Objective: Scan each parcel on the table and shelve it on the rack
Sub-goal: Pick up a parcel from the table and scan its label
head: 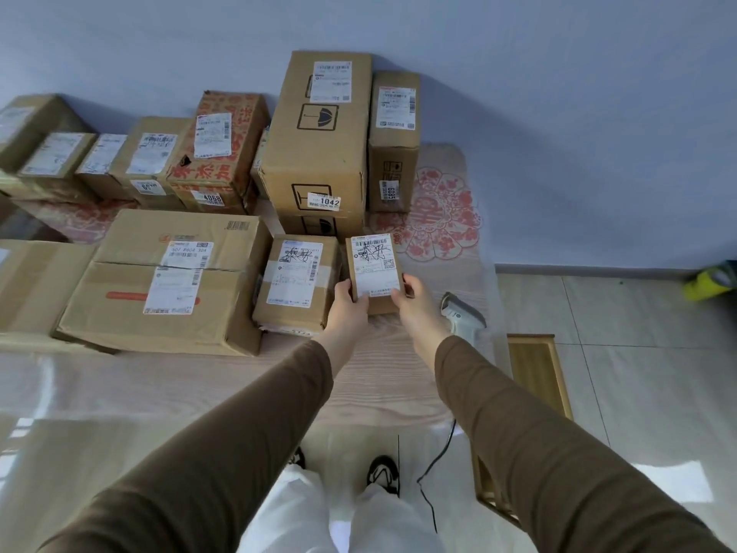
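A small brown parcel with a white shipping label is held near the table's right end. My left hand grips its lower left side and my right hand grips its lower right corner. A grey barcode scanner lies on the table just right of my right hand, its black cable hanging off the front edge. A mid-sized labelled parcel sits directly left of the held one.
Several more parcels crowd the table: a wide flat box at left, a tall box marked 1042 and a narrow box behind. A wooden frame leans at the table's right. A yellow-green object lies on the tiled floor.
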Tool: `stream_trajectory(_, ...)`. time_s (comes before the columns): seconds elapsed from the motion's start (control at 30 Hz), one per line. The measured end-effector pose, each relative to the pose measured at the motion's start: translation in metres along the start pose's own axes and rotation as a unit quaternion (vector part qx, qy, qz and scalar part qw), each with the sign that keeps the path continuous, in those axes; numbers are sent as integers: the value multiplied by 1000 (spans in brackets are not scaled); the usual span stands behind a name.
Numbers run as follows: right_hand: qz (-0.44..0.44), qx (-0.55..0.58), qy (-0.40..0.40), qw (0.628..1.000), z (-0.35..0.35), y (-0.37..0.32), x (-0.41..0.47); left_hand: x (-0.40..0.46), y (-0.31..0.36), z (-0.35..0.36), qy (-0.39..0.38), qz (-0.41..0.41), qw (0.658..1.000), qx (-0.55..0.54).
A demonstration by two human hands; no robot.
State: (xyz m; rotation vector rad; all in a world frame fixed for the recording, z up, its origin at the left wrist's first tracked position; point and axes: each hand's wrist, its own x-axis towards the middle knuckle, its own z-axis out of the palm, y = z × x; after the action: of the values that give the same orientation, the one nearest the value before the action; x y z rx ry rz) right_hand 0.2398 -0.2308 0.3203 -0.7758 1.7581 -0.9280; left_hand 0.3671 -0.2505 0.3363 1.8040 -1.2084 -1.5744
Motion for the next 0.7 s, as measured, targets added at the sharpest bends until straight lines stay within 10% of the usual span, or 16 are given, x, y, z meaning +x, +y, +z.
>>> stream_trajectory(0.53,-41,-68,0,997,-32,88,-92,-75,-84,11,14,-8,1000,-6)
stream_trajectory(0.7,-29,-79,139,987,-55,94,-78,-75,-82,13,13,-17,1000,9)
